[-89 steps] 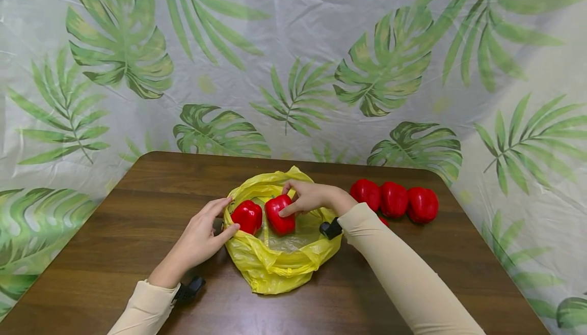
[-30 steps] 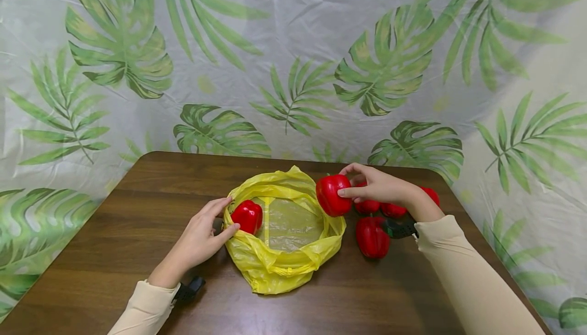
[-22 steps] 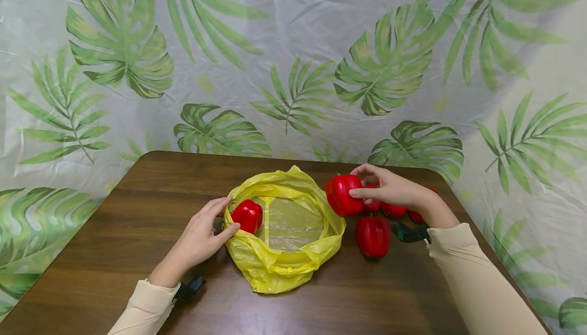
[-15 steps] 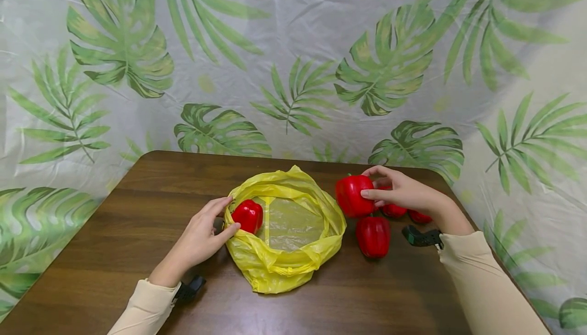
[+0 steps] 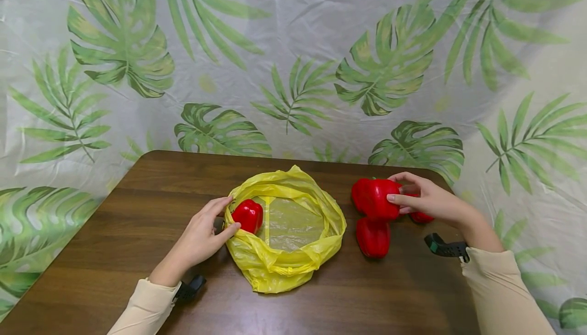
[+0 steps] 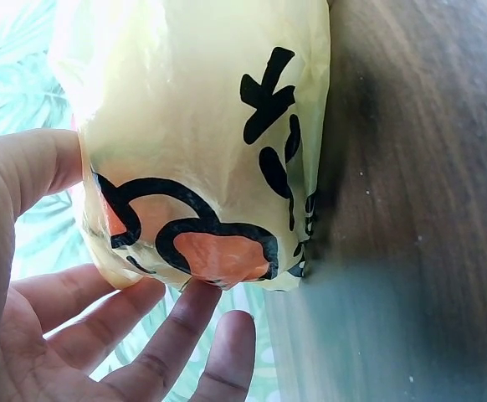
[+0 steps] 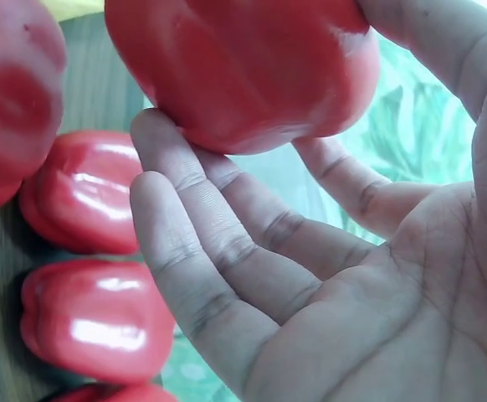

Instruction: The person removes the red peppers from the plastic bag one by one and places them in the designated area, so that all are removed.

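A yellow plastic bag (image 5: 275, 269) stands on the table with its mouth wide, one red bell pepper (image 5: 248, 216) showing inside at its left. My left hand (image 5: 202, 235) holds the bag's left rim, thumb toward the front and fingers toward the back; the left wrist view shows the bag's printed side (image 6: 185, 126) against the fingertips. In my right hand (image 5: 426, 200) another red bell pepper (image 5: 384, 200) is gripped between thumb and fingers, right of the bag. In the right wrist view this held pepper (image 7: 243, 67) is above the curved fingers, with the ring and little fingertips free.
Several other red bell peppers are at the right: one in front (image 5: 373, 239), one partly hidden behind the held one (image 5: 359, 196), one by the right hand (image 5: 420, 217). The brown wooden table (image 5: 137, 213) ends at a leaf-patterned cloth (image 5: 293, 70) behind.
The right hand has lifted a bell pepper out of the bag and carried it rightward over the others. The left hand stays at the bag's rim.
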{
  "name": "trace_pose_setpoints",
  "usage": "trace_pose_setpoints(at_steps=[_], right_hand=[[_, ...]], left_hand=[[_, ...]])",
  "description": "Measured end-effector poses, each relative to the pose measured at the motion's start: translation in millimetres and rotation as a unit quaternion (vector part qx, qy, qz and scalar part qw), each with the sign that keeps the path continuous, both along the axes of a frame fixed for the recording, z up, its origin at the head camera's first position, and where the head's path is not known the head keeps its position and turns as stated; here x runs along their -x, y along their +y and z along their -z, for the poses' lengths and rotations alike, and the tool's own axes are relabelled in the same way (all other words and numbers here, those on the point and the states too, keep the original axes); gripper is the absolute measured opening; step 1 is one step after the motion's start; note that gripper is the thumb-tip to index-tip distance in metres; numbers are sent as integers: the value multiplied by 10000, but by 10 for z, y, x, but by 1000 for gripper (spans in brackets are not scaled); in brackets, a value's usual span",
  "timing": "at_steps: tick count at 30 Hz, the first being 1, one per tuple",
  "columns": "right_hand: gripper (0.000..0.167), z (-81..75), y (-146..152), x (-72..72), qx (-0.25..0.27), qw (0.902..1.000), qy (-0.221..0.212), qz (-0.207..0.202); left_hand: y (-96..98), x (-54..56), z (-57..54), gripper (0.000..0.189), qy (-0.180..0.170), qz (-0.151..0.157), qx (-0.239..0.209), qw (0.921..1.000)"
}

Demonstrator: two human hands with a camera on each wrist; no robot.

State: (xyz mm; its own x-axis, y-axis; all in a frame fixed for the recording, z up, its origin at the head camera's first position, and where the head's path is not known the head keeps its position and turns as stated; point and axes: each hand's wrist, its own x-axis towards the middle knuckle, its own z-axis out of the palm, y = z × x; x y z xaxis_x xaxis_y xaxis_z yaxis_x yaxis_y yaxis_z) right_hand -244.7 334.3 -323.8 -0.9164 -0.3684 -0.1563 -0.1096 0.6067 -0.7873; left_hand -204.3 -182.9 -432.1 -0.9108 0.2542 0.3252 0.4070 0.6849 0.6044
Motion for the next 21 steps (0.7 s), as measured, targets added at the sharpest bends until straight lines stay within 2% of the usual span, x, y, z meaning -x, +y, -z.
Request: trace_pose_setpoints(at_steps=[21], right_hand=[[62,206,488,-265,-2,9991,-117,400]], left_hand=[[8,10,-3,67,-14,28,30,10000]])
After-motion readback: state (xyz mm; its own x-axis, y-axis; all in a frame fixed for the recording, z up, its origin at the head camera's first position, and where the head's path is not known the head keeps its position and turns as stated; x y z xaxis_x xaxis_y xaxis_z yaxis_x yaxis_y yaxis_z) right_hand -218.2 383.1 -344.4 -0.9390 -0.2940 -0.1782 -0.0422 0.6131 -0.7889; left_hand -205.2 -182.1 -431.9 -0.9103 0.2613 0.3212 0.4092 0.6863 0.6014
